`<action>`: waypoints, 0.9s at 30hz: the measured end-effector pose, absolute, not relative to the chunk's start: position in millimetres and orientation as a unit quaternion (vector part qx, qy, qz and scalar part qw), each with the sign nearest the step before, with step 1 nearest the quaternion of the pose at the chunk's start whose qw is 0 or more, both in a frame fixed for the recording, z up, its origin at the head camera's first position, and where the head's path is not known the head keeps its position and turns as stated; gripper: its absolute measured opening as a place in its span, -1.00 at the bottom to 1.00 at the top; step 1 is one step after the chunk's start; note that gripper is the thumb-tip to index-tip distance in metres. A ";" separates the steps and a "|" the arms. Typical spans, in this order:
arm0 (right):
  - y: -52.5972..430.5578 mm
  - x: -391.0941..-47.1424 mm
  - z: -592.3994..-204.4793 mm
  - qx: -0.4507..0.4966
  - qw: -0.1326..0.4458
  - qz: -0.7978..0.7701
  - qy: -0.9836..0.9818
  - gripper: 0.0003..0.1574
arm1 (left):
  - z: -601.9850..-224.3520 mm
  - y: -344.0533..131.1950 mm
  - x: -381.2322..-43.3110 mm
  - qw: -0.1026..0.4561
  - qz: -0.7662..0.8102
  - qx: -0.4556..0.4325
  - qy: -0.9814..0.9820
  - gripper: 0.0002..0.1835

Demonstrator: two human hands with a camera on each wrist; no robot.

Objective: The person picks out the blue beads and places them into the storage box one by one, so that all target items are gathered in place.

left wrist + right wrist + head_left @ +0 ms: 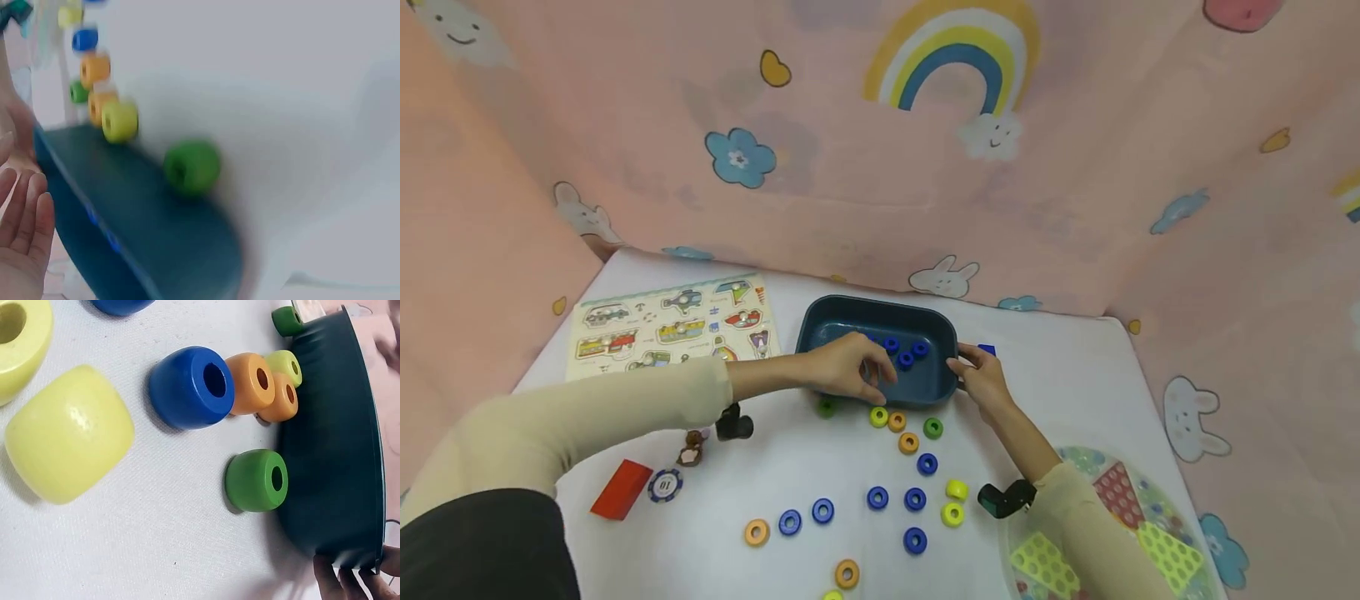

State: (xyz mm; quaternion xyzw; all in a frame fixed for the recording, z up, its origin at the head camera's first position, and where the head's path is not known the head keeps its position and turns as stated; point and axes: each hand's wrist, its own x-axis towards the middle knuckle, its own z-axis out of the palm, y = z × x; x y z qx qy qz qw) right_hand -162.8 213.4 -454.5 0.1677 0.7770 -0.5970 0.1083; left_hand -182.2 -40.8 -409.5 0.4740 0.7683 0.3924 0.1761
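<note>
A dark teal tray (880,308) stands toward the back of the white table, with several blue beads (906,360) inside. Over the tray's left front part hangs my left hand (850,367), its fingers loosely bent and nothing seen between them. Those fingers look fairly straight in the left wrist view. My right hand (981,379) holds the tray's right end, thumb at the rim and fingers against the outer wall (331,444). Just in front of the tray lie a green bead (256,481), two orange beads (908,442) and a yellow bead (878,417).
More blue beads (915,541), yellow beads (952,514) and orange beads (757,532) lie scattered nearer me. A picture puzzle board (673,325) is at the back left. A red block (622,490) and a poker chip (666,485) lie left, a round patterned mat (1105,533) right.
</note>
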 end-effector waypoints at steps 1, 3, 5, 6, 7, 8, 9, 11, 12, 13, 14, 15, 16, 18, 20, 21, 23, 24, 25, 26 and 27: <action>213.5 -161.8 -455.5 0.168 0.108 -0.597 0.777 -0.48 | -410.2 -44.6 -172.7 0.183 0.400 0.472 0.764 -0.73; 213.9 -160.6 -456.5 0.169 0.109 -0.596 0.777 -0.47 | -413.6 -51.7 -154.9 0.190 0.413 0.464 0.760 -0.73; 214.5 -160.9 -456.5 0.165 0.110 -0.597 0.777 -0.46 | -419.1 -58.3 -140.4 0.198 0.425 0.457 0.756 -0.73; 214.6 -161.5 -456.1 0.163 0.109 -0.597 0.778 -0.46 | -422.1 -62.0 -134.0 0.204 0.427 0.453 0.755 -0.72; 215.0 -162.1 -455.3 0.160 0.109 -0.597 0.779 -0.47 | -424.7 -66.0 -127.9 0.211 0.425 0.449 0.757 -0.70; 215.2 -162.9 -454.5 0.158 0.108 -0.597 0.779 -0.46 | -428.2 -70.3 -122.1 0.219 0.421 0.445 0.760 -0.68; 215.2 -163.5 -454.0 0.156 0.108 -0.596 0.780 -0.47 | -432.0 -74.8 -116.6 0.231 0.415 0.441 0.762 -0.66; 214.9 -163.8 -453.9 0.156 0.108 -0.596 0.780 -0.47 | -440.5 -84.2 -104.3 0.257 0.402 0.434 0.764 -0.61; 214.8 -164.0 -453.6 0.156 0.108 -0.596 0.780 -0.47 | -445.0 -88.6 -98.4 0.267 0.394 0.430 0.767 -0.59; 215.0 -164.1 -453.6 0.157 0.109 -0.595 0.781 -0.47 | -449.4 -92.6 -92.4 0.277 0.389 0.428 0.767 -0.58; 215.1 -163.8 -453.7 0.158 0.110 -0.594 0.781 -0.46 | -454.4 -96.0 -86.4 0.282 0.386 0.427 0.768 -0.57; 215.3 -163.4 -453.7 0.159 0.111 -0.593 0.781 -0.46 | -459.4 -98.7 -80.6 0.284 0.385 0.426 0.767 -0.57; 215.5 -163.1 -454.0 0.162 0.111 -0.592 0.782 -0.46 | -464.0 -101.0 -75.2 0.284 0.388 0.426 0.767 -0.58; 216.1 -163.0 -454.5 0.163 0.110 -0.592 0.782 -0.46 | -472.0 -104.2 -66.3 0.277 0.400 0.422 0.765 -0.60; 216.6 -163.1 -454.8 0.160 0.107 -0.597 0.779 -0.47 | -478.5 -105.8 -60.3 0.263 0.414 0.418 0.765 -0.63; 216.8 -163.6 -455.1 0.159 0.105 -0.601 0.777 -0.47 | -481.1 -106.1 -58.4 0.257 0.421 0.413 0.766 -0.64; 217.1 -164.2 -455.4 0.154 0.103 -0.607 0.773 -0.47 | -484.8 -106.7 -55.9 0.248 0.433 0.404 0.766 -0.65; 216.9 -164.3 -455.4 0.152 0.103 -0.609 0.772 -0.47 | -486.2 -107.0 -55.2 0.245 0.436 0.399 0.768 -0.66; 216.5 -164.4 -455.3 0.150 0.103 -0.610 0.771 -0.47 | -487.0 -107.4 -54.6 0.243 0.440 0.396 0.769 -0.66; 216.1 -164.4 -455.4 0.149 0.103 -0.611 0.771 -0.47 | -487.8 -107.9 -54.2 0.241 0.442 0.393 0.769 -0.67; 215.6 -164.3 -455.4 0.149 0.105 -0.609 0.772 -0.47 | -488.2 -108.6 -53.8 0.243 0.443 0.390 0.770 -0.67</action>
